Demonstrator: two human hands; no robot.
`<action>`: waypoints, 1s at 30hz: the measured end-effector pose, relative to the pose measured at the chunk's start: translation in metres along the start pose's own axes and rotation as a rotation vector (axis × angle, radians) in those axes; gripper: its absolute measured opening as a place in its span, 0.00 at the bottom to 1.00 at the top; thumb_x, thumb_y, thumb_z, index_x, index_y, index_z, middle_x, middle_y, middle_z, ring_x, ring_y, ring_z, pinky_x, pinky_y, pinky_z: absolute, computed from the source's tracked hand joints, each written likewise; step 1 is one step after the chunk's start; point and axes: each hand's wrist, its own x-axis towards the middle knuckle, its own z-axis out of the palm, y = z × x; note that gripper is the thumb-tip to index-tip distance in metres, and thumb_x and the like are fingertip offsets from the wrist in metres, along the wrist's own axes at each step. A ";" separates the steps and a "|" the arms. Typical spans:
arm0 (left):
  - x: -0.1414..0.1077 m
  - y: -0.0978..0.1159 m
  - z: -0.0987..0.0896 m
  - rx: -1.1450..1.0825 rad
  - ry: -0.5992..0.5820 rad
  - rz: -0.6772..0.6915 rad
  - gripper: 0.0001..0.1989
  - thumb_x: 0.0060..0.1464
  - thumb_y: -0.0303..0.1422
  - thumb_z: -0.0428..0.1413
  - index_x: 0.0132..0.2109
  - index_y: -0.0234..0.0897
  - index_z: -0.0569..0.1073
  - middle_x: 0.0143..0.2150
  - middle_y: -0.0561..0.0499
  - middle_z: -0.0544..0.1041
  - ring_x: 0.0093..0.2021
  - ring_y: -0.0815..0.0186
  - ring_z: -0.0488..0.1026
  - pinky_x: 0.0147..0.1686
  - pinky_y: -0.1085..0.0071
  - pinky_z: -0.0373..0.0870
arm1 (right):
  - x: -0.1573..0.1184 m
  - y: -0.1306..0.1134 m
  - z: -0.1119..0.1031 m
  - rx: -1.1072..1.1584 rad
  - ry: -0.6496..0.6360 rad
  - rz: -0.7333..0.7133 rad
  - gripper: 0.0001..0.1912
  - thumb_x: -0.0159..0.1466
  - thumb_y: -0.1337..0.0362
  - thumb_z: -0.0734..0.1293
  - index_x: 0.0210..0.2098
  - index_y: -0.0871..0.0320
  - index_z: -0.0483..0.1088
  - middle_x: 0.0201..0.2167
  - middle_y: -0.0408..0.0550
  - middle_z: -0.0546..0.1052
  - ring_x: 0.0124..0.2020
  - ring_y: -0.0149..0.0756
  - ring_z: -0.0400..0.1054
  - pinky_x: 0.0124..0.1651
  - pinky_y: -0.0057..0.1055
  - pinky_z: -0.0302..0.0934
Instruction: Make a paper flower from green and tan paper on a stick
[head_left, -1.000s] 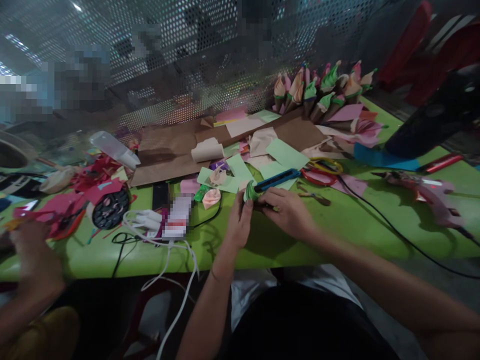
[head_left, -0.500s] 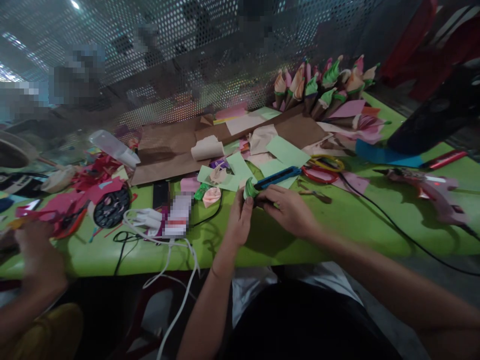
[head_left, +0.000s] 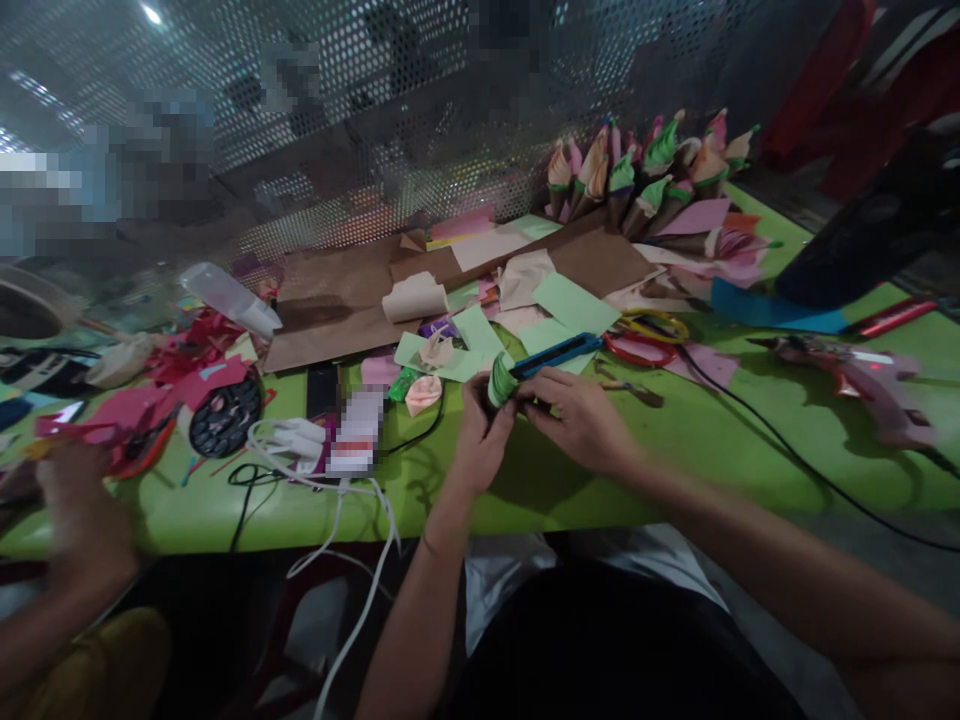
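A green paper swirl (head_left: pixel 501 380), shaped like the top of a paper ice cream cone, stands up between my hands. My left hand (head_left: pixel 484 445) is wrapped round it from the left, thumb on the near side. From the right, the curled fingers of my right hand (head_left: pixel 581 420) pinch at the dark lower part of the same cone, which my fingers mostly hide. Just beyond my right hand lies a blue and black cutter knife (head_left: pixel 559 352). Pale green paper pieces (head_left: pixel 469 345) spread out behind the swirl.
Finished paper cones (head_left: pixel 652 170) cluster at the back right. Scissors (head_left: pixel 645 345), a glue gun (head_left: pixel 862 385) with its cord, and a dark bottle (head_left: pixel 847 235) are to the right. Brown paper (head_left: pixel 330 300) covers the back. A power strip (head_left: pixel 311 445) and another person's hand (head_left: pixel 82 500) are left.
My left hand has turned slightly around the cone, its thumb shifting down and right. More of the green swirl shows now. My right hand has barely moved.
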 end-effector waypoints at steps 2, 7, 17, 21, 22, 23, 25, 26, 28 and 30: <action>0.000 0.001 -0.001 -0.001 -0.002 -0.003 0.21 0.64 0.46 0.51 0.56 0.39 0.60 0.56 0.43 0.70 0.59 0.60 0.68 0.62 0.63 0.63 | 0.000 0.000 0.000 0.003 0.005 -0.001 0.10 0.63 0.74 0.64 0.37 0.58 0.76 0.33 0.49 0.77 0.34 0.37 0.72 0.37 0.31 0.63; -0.001 0.002 -0.002 0.010 -0.012 -0.011 0.20 0.64 0.41 0.51 0.60 0.39 0.61 0.61 0.43 0.69 0.63 0.59 0.66 0.65 0.63 0.59 | 0.000 -0.001 -0.002 -0.002 0.001 -0.004 0.09 0.64 0.74 0.64 0.37 0.58 0.76 0.33 0.49 0.78 0.34 0.37 0.72 0.37 0.31 0.63; -0.002 0.000 -0.006 -0.055 -0.056 -0.047 0.22 0.65 0.37 0.49 0.64 0.40 0.64 0.67 0.44 0.68 0.69 0.59 0.61 0.70 0.61 0.53 | 0.001 -0.001 -0.003 -0.027 -0.024 0.010 0.08 0.67 0.71 0.64 0.38 0.57 0.77 0.35 0.50 0.78 0.36 0.38 0.72 0.39 0.32 0.63; -0.001 0.001 -0.008 -0.092 -0.070 -0.094 0.23 0.63 0.36 0.50 0.64 0.40 0.65 0.68 0.45 0.68 0.69 0.57 0.62 0.69 0.59 0.55 | 0.000 0.000 -0.003 -0.041 -0.016 -0.009 0.08 0.68 0.70 0.64 0.38 0.57 0.77 0.35 0.50 0.78 0.36 0.38 0.72 0.39 0.32 0.63; -0.001 0.000 -0.008 -0.099 -0.074 -0.099 0.23 0.63 0.35 0.51 0.64 0.40 0.65 0.67 0.45 0.68 0.68 0.57 0.62 0.69 0.59 0.55 | 0.000 0.000 -0.002 -0.051 -0.017 -0.014 0.08 0.68 0.70 0.64 0.38 0.57 0.77 0.35 0.50 0.78 0.36 0.38 0.72 0.39 0.32 0.62; 0.000 0.000 -0.008 -0.102 -0.077 -0.103 0.24 0.62 0.35 0.51 0.64 0.40 0.65 0.67 0.45 0.68 0.68 0.57 0.63 0.69 0.59 0.55 | 0.000 0.001 -0.002 -0.064 -0.018 -0.021 0.08 0.68 0.70 0.64 0.38 0.57 0.77 0.35 0.50 0.78 0.36 0.38 0.72 0.39 0.32 0.62; 0.000 -0.001 -0.009 -0.099 -0.080 -0.107 0.24 0.62 0.34 0.51 0.64 0.39 0.65 0.68 0.45 0.68 0.69 0.57 0.62 0.69 0.59 0.54 | 0.000 0.001 -0.002 -0.091 -0.017 -0.033 0.08 0.68 0.70 0.65 0.38 0.57 0.77 0.35 0.49 0.78 0.35 0.38 0.72 0.38 0.31 0.61; 0.001 -0.001 -0.009 -0.094 -0.079 -0.108 0.24 0.62 0.34 0.51 0.64 0.39 0.65 0.68 0.45 0.68 0.68 0.57 0.62 0.69 0.60 0.54 | 0.000 0.001 -0.002 -0.104 -0.012 -0.040 0.08 0.68 0.70 0.65 0.38 0.57 0.77 0.34 0.49 0.78 0.35 0.37 0.71 0.37 0.31 0.60; 0.000 -0.001 -0.009 -0.073 -0.071 -0.106 0.23 0.62 0.34 0.51 0.63 0.38 0.65 0.66 0.44 0.69 0.67 0.58 0.64 0.68 0.61 0.55 | 0.000 0.001 -0.001 -0.120 -0.002 -0.052 0.08 0.68 0.70 0.65 0.37 0.57 0.76 0.33 0.49 0.78 0.34 0.37 0.71 0.37 0.31 0.59; 0.000 0.000 -0.009 -0.042 -0.062 -0.099 0.22 0.62 0.35 0.51 0.62 0.37 0.65 0.64 0.43 0.70 0.66 0.58 0.65 0.67 0.61 0.57 | 0.000 0.001 -0.001 -0.128 0.004 -0.065 0.08 0.68 0.70 0.64 0.37 0.57 0.76 0.33 0.49 0.78 0.34 0.37 0.71 0.37 0.31 0.59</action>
